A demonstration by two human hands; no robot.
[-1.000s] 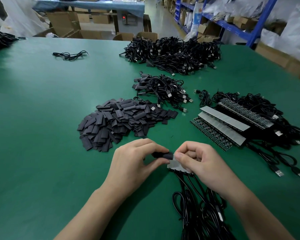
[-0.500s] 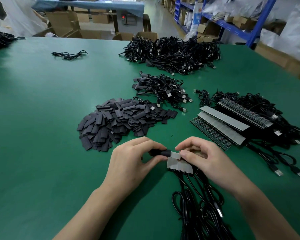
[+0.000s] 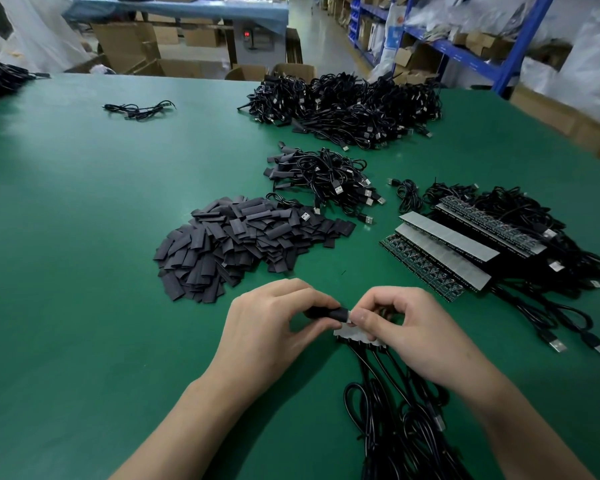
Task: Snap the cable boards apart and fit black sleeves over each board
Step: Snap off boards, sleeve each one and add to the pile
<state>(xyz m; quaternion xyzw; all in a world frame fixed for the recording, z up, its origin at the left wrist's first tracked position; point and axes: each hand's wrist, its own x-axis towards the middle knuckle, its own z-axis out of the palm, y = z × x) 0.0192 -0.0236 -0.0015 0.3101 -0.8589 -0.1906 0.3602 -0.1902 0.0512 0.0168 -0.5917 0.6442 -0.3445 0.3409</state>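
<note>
Low in the middle of the green table [image 3: 84, 306], my left hand [image 3: 271, 330] pinches a black sleeve [image 3: 328, 312] between thumb and fingers. My right hand [image 3: 409, 327] grips a short strip of joined cable boards [image 3: 355, 337], grey side up, its fingers curled over the strip's top edge. The sleeve's right end meets the strip's upper left corner at my right thumb. Black cables [image 3: 395, 420] trail from the strip towards me. A heap of loose black sleeves [image 3: 243, 240] lies just beyond my hands.
Longer board strips [image 3: 444, 254] with attached cables lie at the right. A small bundle of sleeved cables [image 3: 323, 181] sits behind the sleeve heap, a large cable pile [image 3: 347, 105] farther back. One loose cable [image 3: 139, 109] lies far left. Boxes and blue shelving stand beyond the table.
Both hands have lifted slightly and drawn together. The sleeve has moved right against the corner of the board strip, and my right fingers have curled more over the strip.
</note>
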